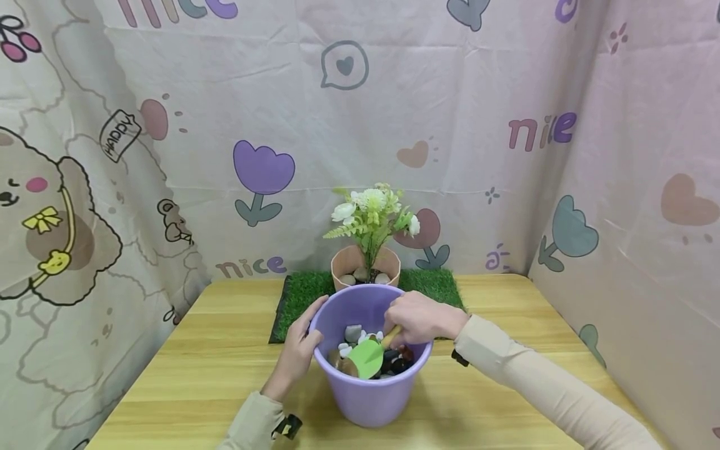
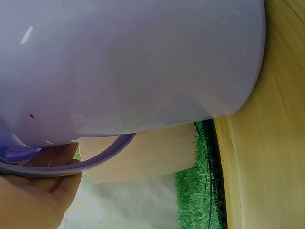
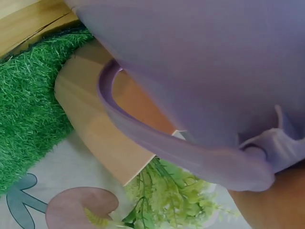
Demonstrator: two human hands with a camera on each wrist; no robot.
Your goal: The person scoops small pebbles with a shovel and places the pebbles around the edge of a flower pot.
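Note:
A purple bucket stands upright on the table, with stones in grey, white, brown and black inside. My left hand grips its left rim. In the left wrist view, the fingers of that hand lie beside the bucket's wall at its curved carrying handle. Reaching in over the right rim, my right hand holds a small trowel by its yellowish handle. The green blade lies over the stones. The right wrist view mostly takes in the bucket's outer wall, and the trowel is hidden there.
Right behind the bucket, a peach flowerpot holds white flowers with green leaves and several stones. It stands on a green artificial grass mat. Patterned cloth hangs behind and along both sides of the wooden table.

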